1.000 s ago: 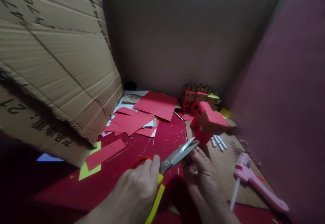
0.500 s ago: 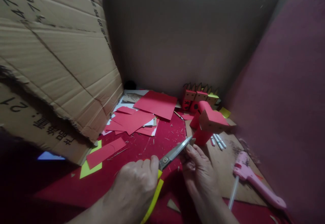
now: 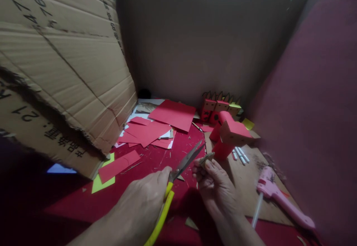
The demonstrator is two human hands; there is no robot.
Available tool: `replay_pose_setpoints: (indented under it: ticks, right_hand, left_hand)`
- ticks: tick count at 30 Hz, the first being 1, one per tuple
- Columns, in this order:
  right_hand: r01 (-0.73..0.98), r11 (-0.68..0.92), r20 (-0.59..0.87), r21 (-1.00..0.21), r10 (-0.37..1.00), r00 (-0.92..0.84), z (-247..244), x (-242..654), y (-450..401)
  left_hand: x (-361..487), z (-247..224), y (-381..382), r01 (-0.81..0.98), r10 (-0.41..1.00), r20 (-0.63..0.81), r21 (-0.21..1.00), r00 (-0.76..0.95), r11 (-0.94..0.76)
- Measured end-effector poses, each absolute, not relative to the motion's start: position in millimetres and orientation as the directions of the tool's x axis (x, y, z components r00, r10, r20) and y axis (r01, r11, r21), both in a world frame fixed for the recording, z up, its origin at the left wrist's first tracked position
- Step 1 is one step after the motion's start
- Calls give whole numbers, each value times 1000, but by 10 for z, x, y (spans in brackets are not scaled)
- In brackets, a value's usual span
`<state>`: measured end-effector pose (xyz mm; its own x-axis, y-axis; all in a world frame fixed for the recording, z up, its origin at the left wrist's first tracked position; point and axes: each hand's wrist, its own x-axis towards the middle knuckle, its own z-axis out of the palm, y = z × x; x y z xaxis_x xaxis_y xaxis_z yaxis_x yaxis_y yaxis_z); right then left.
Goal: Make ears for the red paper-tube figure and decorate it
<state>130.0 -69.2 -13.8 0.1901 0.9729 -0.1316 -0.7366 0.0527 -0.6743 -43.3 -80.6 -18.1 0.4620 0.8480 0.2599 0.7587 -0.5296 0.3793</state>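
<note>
My left hand [image 3: 145, 199] is closed around the yellow handles of a pair of scissors [image 3: 182, 165], whose blades point up and to the right, slightly parted. Just right of the blade tips, my right hand [image 3: 219, 184] pinches a small piece of cardboard [image 3: 206, 159] between thumb and fingers. The blades do not touch that piece. Behind my right hand stands a red paper and cardboard figure [image 3: 232, 130] on a cardboard sheet [image 3: 247, 175].
Red paper sheets [image 3: 173, 114] lie at the back left. A pink glue gun [image 3: 279, 194] and several markers [image 3: 240, 155] rest at the right. Small red figures [image 3: 214, 108] stand behind. A large cardboard panel [image 3: 69, 52] rises at the left.
The scissors have moved left, away from the cardboard piece, and their blades have parted. More of the piece shows in my right hand. A small scrap now shows beside the blades.
</note>
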Motion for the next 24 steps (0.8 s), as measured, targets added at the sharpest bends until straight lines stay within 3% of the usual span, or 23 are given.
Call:
replay_pose_setpoints:
  ticks: [4, 8, 13, 15, 20, 24]
  right_hand:
    - [-724, 47, -141, -688, 970, 196, -162, 1306, -693]
    - [-695, -5, -167, -719, 972, 165, -183, 1309, -704]
    - [-600, -138, -221, -788, 973, 66, -171, 1360, -688]
    - [-532, -169, -214, -830, 977, 24, -149, 1393, -680]
    - [-292, -146, -141, -945, 989, -36, 32, 1472, -681]
    - [-101, -89, -86, -991, 996, -34, 234, 1524, -654]
  left_hand:
    - [-423, -219, -858, 762, 841, 291, 361, 456, -538]
    - [-436, -99, -811, 801, 859, 201, 310, 471, -512]
    - [-445, 75, -455, 915, 918, 7, 75, 397, -396]
    - [-448, 69, -265, 930, 930, -5, 36, 367, -367]
    - [-473, 37, 34, 916, 917, -5, 49, 398, -398]
    - [-379, 197, 45, 852, 867, 62, 162, 495, -498]
